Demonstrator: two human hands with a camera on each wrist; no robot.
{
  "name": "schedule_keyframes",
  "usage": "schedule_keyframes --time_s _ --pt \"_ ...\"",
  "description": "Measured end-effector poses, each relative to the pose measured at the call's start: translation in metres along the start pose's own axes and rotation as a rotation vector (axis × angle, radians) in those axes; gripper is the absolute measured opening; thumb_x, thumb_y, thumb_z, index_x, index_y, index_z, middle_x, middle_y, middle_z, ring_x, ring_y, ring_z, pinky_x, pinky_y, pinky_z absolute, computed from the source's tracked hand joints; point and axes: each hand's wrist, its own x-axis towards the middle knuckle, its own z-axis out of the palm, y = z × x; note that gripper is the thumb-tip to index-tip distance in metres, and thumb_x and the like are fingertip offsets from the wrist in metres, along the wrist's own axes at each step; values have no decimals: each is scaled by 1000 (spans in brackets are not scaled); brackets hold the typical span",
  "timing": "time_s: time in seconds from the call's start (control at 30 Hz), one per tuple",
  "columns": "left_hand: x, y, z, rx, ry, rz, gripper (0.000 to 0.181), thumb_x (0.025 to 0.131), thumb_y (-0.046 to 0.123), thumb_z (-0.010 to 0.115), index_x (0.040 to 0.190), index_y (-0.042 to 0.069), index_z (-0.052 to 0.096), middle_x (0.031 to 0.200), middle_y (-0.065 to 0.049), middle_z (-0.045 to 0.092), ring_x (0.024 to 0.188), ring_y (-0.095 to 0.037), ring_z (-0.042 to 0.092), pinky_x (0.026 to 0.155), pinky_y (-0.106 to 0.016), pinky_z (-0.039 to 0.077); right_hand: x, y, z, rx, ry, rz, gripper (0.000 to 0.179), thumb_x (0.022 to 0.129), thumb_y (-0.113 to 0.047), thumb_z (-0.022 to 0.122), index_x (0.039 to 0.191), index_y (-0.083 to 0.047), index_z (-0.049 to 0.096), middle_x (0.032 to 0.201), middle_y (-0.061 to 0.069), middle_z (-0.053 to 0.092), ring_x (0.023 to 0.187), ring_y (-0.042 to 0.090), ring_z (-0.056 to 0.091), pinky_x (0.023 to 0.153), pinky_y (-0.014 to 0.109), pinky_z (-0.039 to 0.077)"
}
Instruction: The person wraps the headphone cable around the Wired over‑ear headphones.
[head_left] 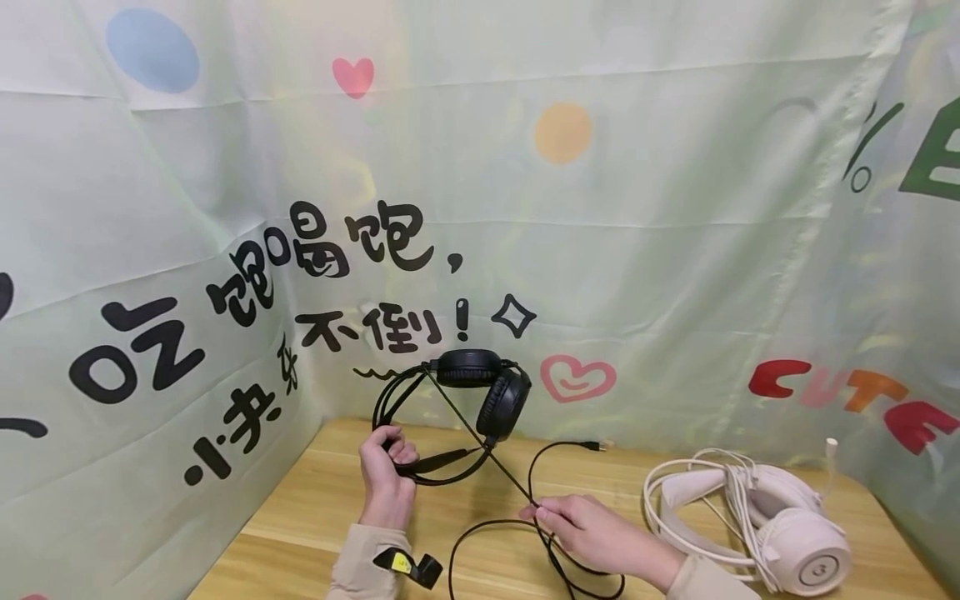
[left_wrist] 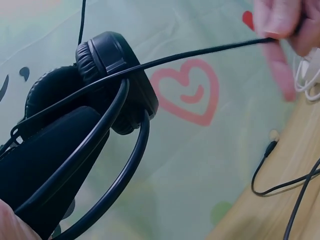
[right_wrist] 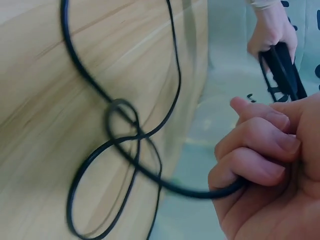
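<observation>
Black over-ear headphones [head_left: 504, 403] are held up above the table by my left hand [head_left: 388, 468], whose fingers curl round the headband. In the left wrist view the padded band and both ear cups [left_wrist: 117, 57] show close up. My right hand [head_left: 600, 533] grips the thin black cable [head_left: 480, 442], which runs taut from the headphones to it. In the right wrist view the cable [right_wrist: 200, 194] passes into my curled right fingers [right_wrist: 250, 165]. Its slack lies in loose loops on the wood, ending in a plug [head_left: 592, 446] towards the back.
White headphones [head_left: 806, 542] with their white cable bundled round them lie at the right of the wooden table [head_left: 285, 542]. A printed pale-green cloth [head_left: 660, 292] hangs behind the table and along both sides. A black strap with a yellow label [head_left: 405, 565] sits at my left cuff.
</observation>
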Motion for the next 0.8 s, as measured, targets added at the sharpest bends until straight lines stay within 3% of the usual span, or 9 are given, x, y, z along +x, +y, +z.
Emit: schedule_keyframes --time_s 0.07,0.17,0.23,0.3,0.67,0.8 --pt "1 3 -1 -21 13 10 39 97 -4 44 64 17 41 53 8 32 47 -4 28 45 -14 26 -2 5 0 14 -14 10 36 115 -27 47 128 -10 76 128 7 78 118 8 70 91 26 59" --pt "3 7 -3 -47 25 16 38 97 -4 44 65 16 43 52 8 33 47 -5 28 44 -14 26 -5 13 -3 74 -48 39 36 115 -25 46 130 -7 73 92 0 76 81 1 68 78 22 55" --pt "4 10 -4 -53 22 15 38 98 -4 44 66 16 43 52 8 34 46 -5 28 44 -15 27 -6 18 -5 131 -72 53 38 116 -23 44 132 -3 71 70 -8 60 59 -2 50 66 19 48" --pt "5 11 -6 -51 16 13 38 98 -3 44 65 16 44 52 8 34 47 -5 28 44 -15 27 -7 23 -8 185 -93 70 39 116 -21 43 134 1 69 60 -13 38 48 0 29 56 20 38" --pt "7 12 -8 -52 -3 13 38 101 -3 42 67 15 44 51 8 34 45 -5 28 43 -15 27 -14 41 -22 207 -116 137 39 116 -18 42 133 3 69 59 -12 36 49 4 27 53 23 32" --pt "7 13 -8 -55 -30 2 39 101 -2 41 66 15 42 50 8 34 45 -6 27 43 -15 26 -17 48 -28 185 -100 145 38 115 -17 42 130 5 70 67 -11 43 53 4 32 55 24 33"
